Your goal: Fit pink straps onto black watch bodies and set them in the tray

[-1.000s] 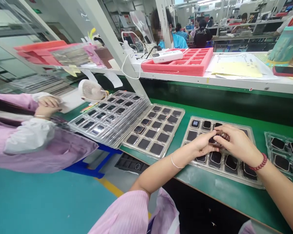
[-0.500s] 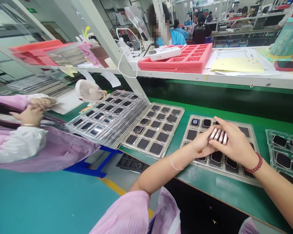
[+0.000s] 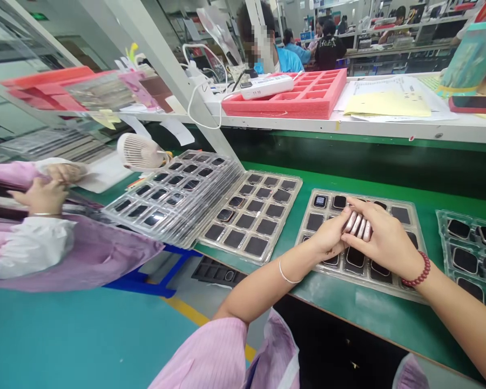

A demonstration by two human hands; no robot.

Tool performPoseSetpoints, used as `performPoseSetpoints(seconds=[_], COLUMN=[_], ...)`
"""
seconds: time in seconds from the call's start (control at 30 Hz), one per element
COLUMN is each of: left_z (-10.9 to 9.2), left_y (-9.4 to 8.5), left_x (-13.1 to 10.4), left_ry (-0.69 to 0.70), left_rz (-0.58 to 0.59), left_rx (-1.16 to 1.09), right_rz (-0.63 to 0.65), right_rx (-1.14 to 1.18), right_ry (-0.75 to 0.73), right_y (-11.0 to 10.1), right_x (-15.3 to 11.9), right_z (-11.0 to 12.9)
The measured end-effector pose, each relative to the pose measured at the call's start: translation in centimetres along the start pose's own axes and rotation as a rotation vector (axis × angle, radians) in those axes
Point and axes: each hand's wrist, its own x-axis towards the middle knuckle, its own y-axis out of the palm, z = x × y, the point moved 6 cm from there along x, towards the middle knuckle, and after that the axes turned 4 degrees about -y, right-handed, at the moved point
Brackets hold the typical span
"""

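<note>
Several smartwatch bodies (image 3: 358, 225), pressed side by side in a row with their silvery-pink edges showing, are held between my two hands. My right hand (image 3: 384, 233) wraps over them from the right, fingers reaching across the top. On the other side my left hand (image 3: 331, 235) closes against the row; most of its fingers are hidden. Both hands hover over a clear compartment tray (image 3: 405, 201) that holds dark-screened watches, partly covered by my hands. One watch (image 3: 319, 201) at its far left corner shows a lit, code-like pattern.
Left of my hands lies another tray (image 3: 263, 224) with dark inserts and a couple of watches. Beyond it rises a stack of clear trays (image 3: 174, 189) beside a small fan (image 3: 140, 152). More watches fill a tray (image 3: 465, 260) at right. A co-worker's hands (image 3: 48, 194) are far left.
The view has shifted slightly, so everything sits a little further left in the picture. My hands keep the same hold on the watch bodies.
</note>
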Motion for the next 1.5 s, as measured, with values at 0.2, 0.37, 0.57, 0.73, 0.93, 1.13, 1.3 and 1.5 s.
performPoseSetpoints(seconds=[0.2, 0.37, 0.57, 0.73, 0.93, 1.13, 1.3, 1.5], left_z=[0.1, -0.1, 0.0, 0.0, 0.0, -0.1, -0.8, -1.2], left_y=[1.3, 1.4, 1.4, 1.4, 1.2, 1.3, 1.1, 1.2], left_x=[-0.2, -0.6, -0.6, -0.4, -0.4, -0.6, -0.6, -0.7], left_ry=[-0.086, -0.143, -0.120, -0.042, -0.002, -0.067, -0.047, -0.014], left_rz=[0.278, 0.365, 0.438, 0.466, 0.433, 0.439, 0.449, 0.445], left_rx=[0.017, 0.034, 0.047, 0.117, 0.165, 0.151, 0.168, 0.204], right_rz=[-0.096, -0.056, -0.039, -0.048, -0.094, -0.109, -0.086, -0.057], right_rx=[-0.016, 0.032, 0.073, 0.131, 0.080, 0.040, 0.009, 0.007], right_ry=[-0.042, 0.000, -0.014, -0.054, -0.105, -0.141, -0.151, -0.127], right_y=[-1.1, -1.1, -1.2, -1.5, -1.7, -1.6, -1.0, -0.7], right_x=[0.0, 0.0, 0.0, -0.1, -0.3, -0.4, -0.5, -0.4], right_z=[0.0, -0.6, -0.6, -0.1, 0.4, 0.6, 0.5, 0.2])
